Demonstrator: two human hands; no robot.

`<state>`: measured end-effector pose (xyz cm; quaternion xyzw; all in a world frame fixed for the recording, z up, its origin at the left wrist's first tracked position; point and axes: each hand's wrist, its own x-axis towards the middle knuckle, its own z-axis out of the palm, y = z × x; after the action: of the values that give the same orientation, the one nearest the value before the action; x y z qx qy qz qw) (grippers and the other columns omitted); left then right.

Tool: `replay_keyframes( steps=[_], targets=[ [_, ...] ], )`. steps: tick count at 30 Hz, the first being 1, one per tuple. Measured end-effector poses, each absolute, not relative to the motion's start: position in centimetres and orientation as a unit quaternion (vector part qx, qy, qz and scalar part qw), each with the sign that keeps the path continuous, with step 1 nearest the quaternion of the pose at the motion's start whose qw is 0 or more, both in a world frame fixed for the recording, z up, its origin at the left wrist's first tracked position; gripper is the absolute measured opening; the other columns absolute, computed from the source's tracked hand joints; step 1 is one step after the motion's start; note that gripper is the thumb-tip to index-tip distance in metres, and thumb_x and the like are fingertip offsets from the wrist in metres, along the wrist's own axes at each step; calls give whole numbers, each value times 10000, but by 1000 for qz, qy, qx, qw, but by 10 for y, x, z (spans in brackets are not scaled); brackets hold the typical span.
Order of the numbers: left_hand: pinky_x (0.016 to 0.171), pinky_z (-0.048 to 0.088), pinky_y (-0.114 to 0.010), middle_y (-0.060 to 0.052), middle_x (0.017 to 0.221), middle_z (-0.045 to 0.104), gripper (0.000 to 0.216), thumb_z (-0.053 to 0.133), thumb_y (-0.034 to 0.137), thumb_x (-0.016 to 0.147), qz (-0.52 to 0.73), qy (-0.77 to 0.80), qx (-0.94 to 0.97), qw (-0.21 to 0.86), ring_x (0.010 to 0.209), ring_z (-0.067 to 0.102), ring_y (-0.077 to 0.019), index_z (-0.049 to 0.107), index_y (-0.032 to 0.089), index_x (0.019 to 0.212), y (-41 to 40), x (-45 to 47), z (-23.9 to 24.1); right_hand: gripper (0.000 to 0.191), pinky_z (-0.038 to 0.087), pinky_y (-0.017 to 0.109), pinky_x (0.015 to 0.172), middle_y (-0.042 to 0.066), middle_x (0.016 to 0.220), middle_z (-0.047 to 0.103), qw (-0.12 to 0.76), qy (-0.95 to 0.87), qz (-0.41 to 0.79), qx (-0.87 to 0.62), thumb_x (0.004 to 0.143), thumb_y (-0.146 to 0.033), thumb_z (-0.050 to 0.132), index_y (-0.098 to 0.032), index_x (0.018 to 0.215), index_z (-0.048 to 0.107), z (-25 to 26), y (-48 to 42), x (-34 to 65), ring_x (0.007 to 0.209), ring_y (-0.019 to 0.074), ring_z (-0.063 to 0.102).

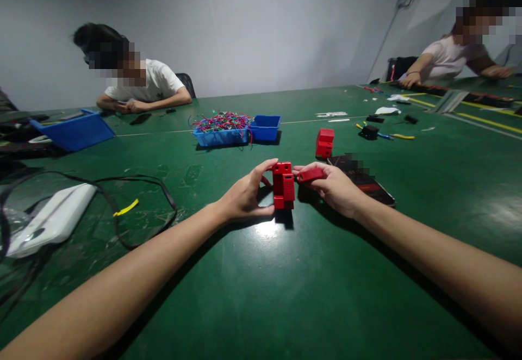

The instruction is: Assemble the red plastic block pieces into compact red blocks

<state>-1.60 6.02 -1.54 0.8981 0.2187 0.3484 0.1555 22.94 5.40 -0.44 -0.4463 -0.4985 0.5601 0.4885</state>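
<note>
My left hand (247, 192) grips a red plastic block assembly (283, 185) that stands upright on the green table (261, 284), thumb below and fingers over its top. My right hand (332, 185) pinches a smaller flat red piece (310, 174) right beside the top of that assembly. Whether the piece touches the assembly I cannot tell. A second red block (324, 142) stands alone a little farther back on the right.
A dark phone-like slab (365, 181) lies behind my right hand. Two blue trays stand at mid-table, one full of coloured wires (222, 126), one smaller (265, 127). A white device (53, 218) with black cables lies left. Two other people sit at the far left and far right.
</note>
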Motion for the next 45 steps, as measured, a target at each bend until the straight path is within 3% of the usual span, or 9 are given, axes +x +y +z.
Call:
replay_keyframes(
  steps=[4, 11, 16, 22, 29, 34, 38, 42, 45],
  targets=[
    [799, 596, -444, -204, 1419, 483, 1025, 762, 269, 751, 350, 217, 896, 165, 893, 673, -226, 102, 313, 1534, 61, -16, -15, 267, 540, 369, 930, 56, 1096, 744, 489, -517, 548, -440, 596, -83, 699, -204, 832, 670, -4, 53, 230, 998, 202, 706],
    [801, 600, -449, -209, 1421, 476, 1017, 764, 287, 756, 354, 212, 897, 161, 897, 669, -226, 107, 306, 1532, 62, -16, -16, 332, 559, 288, 726, -8, 870, 735, 514, -467, 581, -424, 617, -114, 759, -225, 909, 647, -1, 53, 227, 782, 155, 701],
    [814, 600, -471, -211, 1427, 471, 1030, 764, 250, 747, 350, 218, 896, 168, 896, 672, -229, 105, 300, 1537, 61, -16, -16, 173, 484, 230, 545, 2, 731, 693, 510, -420, 631, -407, 819, -337, 721, -187, 855, 643, 6, 50, 224, 600, 120, 642],
    [812, 603, -475, -207, 1424, 477, 1026, 762, 250, 745, 353, 219, 894, 167, 899, 670, -231, 111, 303, 1537, 62, -17, -18, 244, 459, 235, 512, -10, 626, 627, 521, -389, 633, -420, 888, -398, 667, -181, 788, 619, 6, 51, 226, 526, 114, 565],
    [808, 604, -467, -206, 1420, 480, 1033, 761, 252, 742, 351, 219, 897, 156, 884, 678, -227, 101, 303, 1534, 62, -16, -18, 285, 373, 210, 408, -56, 509, 477, 532, -320, 643, -448, 935, -483, 579, -211, 857, 610, 11, 52, 229, 417, 99, 435],
    [803, 606, -463, -209, 1429, 471, 1039, 767, 256, 738, 350, 219, 896, 163, 892, 677, -228, 99, 307, 1532, 62, -16, -18, 230, 378, 180, 397, -54, 525, 505, 554, -281, 652, -435, 973, -376, 538, -215, 821, 600, 14, 49, 226, 415, 84, 449],
    [815, 603, -468, -212, 1431, 470, 1028, 769, 257, 742, 353, 218, 895, 167, 901, 670, -231, 112, 298, 1531, 62, -16, -19, 34, 428, 183, 423, -38, 679, 653, 552, -317, 652, -412, 891, -242, 646, -216, 911, 635, 13, 49, 226, 448, 71, 508],
    [813, 599, -461, -211, 1435, 465, 1029, 772, 263, 744, 349, 218, 895, 170, 895, 670, -228, 112, 301, 1532, 62, -16, -19, 296, 509, 199, 541, -18, 860, 743, 543, -359, 651, -392, 716, -102, 755, -218, 966, 648, 8, 50, 227, 586, 88, 626],
    [814, 595, -454, -211, 1439, 460, 1026, 768, 267, 749, 346, 224, 895, 172, 904, 671, -229, 106, 303, 1532, 62, -16, -19, 370, 521, 198, 625, -11, 894, 756, 535, -383, 644, -390, 595, -33, 766, -207, 899, 647, 5, 52, 227, 720, 114, 690]
  ],
)
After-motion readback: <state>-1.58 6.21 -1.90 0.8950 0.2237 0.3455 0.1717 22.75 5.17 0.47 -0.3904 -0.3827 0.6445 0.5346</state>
